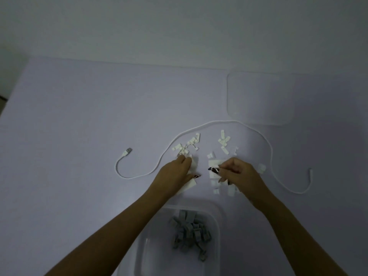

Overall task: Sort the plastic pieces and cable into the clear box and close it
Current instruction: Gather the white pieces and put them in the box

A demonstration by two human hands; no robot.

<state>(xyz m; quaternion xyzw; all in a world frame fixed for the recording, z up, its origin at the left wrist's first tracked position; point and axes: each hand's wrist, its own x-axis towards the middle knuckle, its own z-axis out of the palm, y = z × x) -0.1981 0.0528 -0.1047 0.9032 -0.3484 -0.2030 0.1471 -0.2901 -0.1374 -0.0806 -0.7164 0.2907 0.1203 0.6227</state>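
Small white plastic pieces (188, 145) lie scattered in the middle of the table, a second cluster (224, 141) to their right. A white cable (219, 122) arcs around them, its USB plug (127, 152) at the left. The clear box (216, 218) stands near me, open, with several grey pieces (191, 232) inside. My left hand (175, 174) lies over white pieces, fingers curled on some. My right hand (237, 172) is curled over more white pieces, fingertips pinched together.
The clear lid (260, 97) lies flat at the back right of the lavender table (79, 116). A pale wall rises behind the table's far edge. The room is dim.
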